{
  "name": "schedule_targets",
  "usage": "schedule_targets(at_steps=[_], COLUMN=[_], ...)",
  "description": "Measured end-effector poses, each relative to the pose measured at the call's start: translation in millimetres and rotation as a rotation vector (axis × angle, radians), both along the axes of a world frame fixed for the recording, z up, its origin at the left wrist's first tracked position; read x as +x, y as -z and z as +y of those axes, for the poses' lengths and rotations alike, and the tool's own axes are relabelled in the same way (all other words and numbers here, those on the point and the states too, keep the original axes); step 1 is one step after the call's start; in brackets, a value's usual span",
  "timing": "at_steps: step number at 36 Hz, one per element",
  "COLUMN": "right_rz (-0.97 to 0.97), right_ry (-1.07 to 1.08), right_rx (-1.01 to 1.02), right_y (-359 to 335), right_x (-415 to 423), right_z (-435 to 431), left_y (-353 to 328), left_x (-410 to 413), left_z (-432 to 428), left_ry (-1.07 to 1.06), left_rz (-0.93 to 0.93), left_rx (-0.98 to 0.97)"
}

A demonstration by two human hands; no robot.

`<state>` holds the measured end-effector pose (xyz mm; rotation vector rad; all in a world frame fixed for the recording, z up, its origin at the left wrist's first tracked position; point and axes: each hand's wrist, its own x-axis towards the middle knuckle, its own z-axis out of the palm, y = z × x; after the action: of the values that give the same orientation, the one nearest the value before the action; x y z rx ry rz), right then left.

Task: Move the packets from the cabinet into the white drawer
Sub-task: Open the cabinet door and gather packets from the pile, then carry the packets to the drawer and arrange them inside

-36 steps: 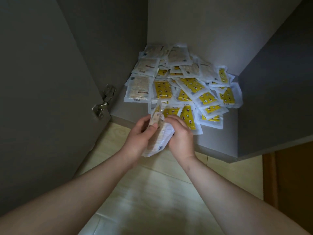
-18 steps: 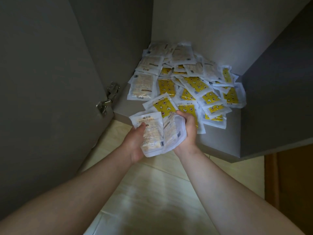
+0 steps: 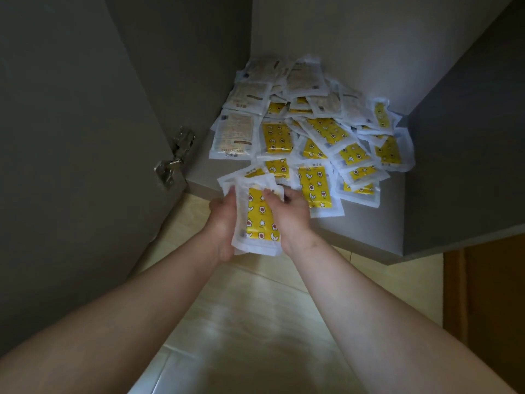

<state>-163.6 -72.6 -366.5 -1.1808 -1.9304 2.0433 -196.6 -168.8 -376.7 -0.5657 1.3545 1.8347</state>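
The cabinet [image 3: 326,38] stands open, grey inside, its door [image 3: 71,137] swung out to the left on a metal hinge [image 3: 174,160]. On its floor lies the pile [image 3: 312,132], a loose heap of many flat packets, yellow-printed ones to the front and right, pale ones toward the back and left, overlapping every way. The white drawer is not in view.

At the cabinet's front edge, over the tiled floor [image 3: 241,322], both hands hold a small stack [image 3: 258,220] of packets, a yellow one on top. The left hand [image 3: 223,223] cups the stack from its left edge and beneath, fingers closed up around it. The right hand [image 3: 289,214] presses on the stack's right edge, thumb across the top; how many packets are in the stack is hard to tell, perhaps three or four.

The packets look light, thin and limp, with slick film wrappers that probably slide on each other. A stack is likely best taken across its flat faces, thumb on top and fingers below, edges squared first so none slips out.
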Motion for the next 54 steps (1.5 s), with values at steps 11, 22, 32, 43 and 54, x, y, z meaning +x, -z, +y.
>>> schedule_targets(at_steps=[11,22,32,43,54], right_rz=[-0.078,-0.208,-0.28,-0.126,-0.072], right_ry=[-0.023,0.037,-0.032,-0.281,-0.731], right_rx=[-0.015,-0.114,-0.188,-0.186,-0.266], right_y=[-27.5,-169.3,-391.4,-580.4,-702.3], right_x=[-3.3,49.9,99.9,142.5,232.1], right_z=[-7.6,-42.2,-83.6,-138.6,-261.3], left_y=[-28.1,-181.3,-404.7,-597.6,-720.0], left_x=[1.8,53.2,108.9,183.1,315.9], left_z=[-17.7,-45.4,-89.8,-143.3,-257.4], left_ry=[0.099,0.064,-0.032,-0.43,-0.859], left_rz=[0.042,0.078,0.006,0.056,0.178], left_rx=[0.039,-0.155,-0.225,-0.194,-0.195])
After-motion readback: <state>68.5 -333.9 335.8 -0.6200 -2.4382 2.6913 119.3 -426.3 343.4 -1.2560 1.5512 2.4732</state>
